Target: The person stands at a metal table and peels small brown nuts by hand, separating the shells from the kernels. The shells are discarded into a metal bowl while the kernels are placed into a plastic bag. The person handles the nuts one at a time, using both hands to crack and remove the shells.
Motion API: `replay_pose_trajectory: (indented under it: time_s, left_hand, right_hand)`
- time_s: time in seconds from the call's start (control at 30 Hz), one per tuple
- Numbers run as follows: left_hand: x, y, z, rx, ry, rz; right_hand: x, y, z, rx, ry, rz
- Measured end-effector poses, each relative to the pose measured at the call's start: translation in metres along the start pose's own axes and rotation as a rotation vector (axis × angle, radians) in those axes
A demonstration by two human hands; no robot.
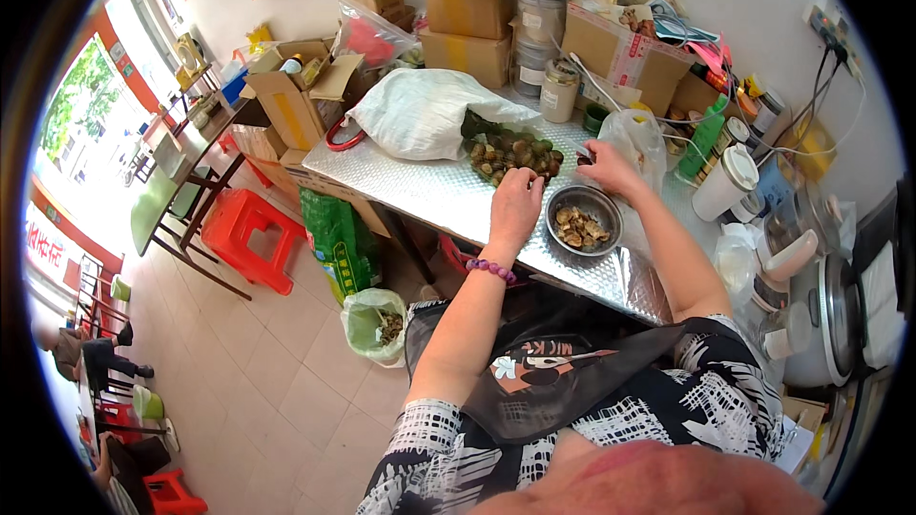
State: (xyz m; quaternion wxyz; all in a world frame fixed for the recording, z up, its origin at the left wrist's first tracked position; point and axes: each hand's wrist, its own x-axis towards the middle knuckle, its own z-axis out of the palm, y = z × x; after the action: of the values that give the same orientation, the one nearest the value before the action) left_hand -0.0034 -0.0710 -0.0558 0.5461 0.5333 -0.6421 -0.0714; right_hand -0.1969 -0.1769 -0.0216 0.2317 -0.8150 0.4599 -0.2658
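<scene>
A pile of small brownish-green shellfish, perhaps snails (515,154), spills from a white woven sack (422,111) on the foil-covered table (408,189). My left hand (517,200), a beaded bracelet on its wrist, reaches to the near edge of the pile; its fingertips are bent and what they hold is too small to tell. Beyond the steel bowl, my right hand (607,166) grips a small tool with a dark handle, perhaps a knife. The steel bowl (617,218) stands below and between my hands, with pale yellowish-brown pieces (581,227) in it.
Cardboard boxes (469,11), a lidded jar (558,91) and a clear plastic bag (637,139) stand behind. Bottles and a white tumbler (724,182) crowd the right. A lined bin (373,325) holding scraps and a red stool (250,236) stand on the floor. People sit at the far left.
</scene>
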Motion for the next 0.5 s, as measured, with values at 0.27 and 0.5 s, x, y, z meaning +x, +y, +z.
replay_pose_trajectory:
  time_s: [0.27,0.5]
  left_hand:
    - [0.001,-0.009,0.005,-0.107,0.091,-0.094]
    - [0.003,-0.005,0.002,-0.131,0.080,-0.148]
  right_hand:
    - [-0.053,-0.034,-0.018,0.094,0.149,-0.110]
    - [-0.066,-0.033,-0.009,0.060,0.286,-0.191]
